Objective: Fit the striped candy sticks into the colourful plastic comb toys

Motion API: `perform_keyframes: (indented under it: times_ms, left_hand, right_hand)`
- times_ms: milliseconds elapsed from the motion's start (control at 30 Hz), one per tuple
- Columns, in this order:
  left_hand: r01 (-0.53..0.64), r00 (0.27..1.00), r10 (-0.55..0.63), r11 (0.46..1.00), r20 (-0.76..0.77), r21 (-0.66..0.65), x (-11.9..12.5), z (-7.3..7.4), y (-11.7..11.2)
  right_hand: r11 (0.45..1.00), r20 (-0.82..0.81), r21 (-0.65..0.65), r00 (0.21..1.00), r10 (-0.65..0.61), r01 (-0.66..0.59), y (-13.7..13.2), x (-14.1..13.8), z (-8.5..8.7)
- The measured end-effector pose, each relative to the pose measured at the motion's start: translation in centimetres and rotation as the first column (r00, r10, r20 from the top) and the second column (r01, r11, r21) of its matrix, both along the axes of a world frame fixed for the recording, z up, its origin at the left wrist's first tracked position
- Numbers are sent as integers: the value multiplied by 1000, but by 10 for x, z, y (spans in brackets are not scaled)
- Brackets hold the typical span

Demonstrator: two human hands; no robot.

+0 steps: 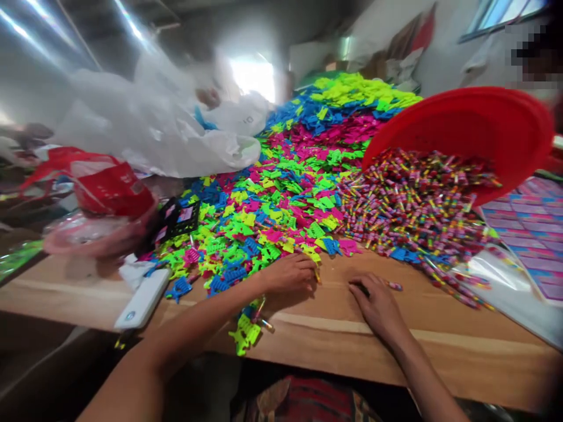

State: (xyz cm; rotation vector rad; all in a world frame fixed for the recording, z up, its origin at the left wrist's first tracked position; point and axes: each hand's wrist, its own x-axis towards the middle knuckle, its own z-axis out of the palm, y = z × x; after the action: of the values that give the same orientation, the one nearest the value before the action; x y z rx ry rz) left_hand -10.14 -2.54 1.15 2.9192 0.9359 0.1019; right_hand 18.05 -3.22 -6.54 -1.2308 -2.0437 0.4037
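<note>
two hands, one red tub, one pink basin, countless plastic pieces, countless tubes

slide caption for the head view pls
Left hand and right hand at a wooden table, before colourful plastic pieces and small tubes spilled from a tipped red basin.

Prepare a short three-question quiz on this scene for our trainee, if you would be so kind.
1. True or false: the red basin lies tipped on its side.
2. Which hand is nearer the white device: (a) left or (b) right?
3. Fill the gap: in the picture, most of the small wrapped tubes lie to the ____ of the coloured plastic pieces.

Key: 1. True. 2. (a), the left hand. 3. Right.
</note>
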Motion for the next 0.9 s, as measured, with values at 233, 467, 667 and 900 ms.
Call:
perform_keyframes:
  times_ms: [233,467,667,900]
  left_hand:
    - [-155,979,150,988,139,23,-22,16,-91]
    - [-798,602,761,588,243,136,-69,-31,-187]
    - [-914,401,865,399,302,72,-75,-56,-174]
    - [-922,373,856,387,357,36,-71,-52,-165]
  right_hand:
    - [1000,-17,-22,1000,-21,20,3,4,-4]
    - [987,-119,-158,991,-56,36,12,-7,1]
    - [950,63,-124,953,297,-288,36,-67,28]
    - [958,573,-178,768,287,-225,42,-119,47]
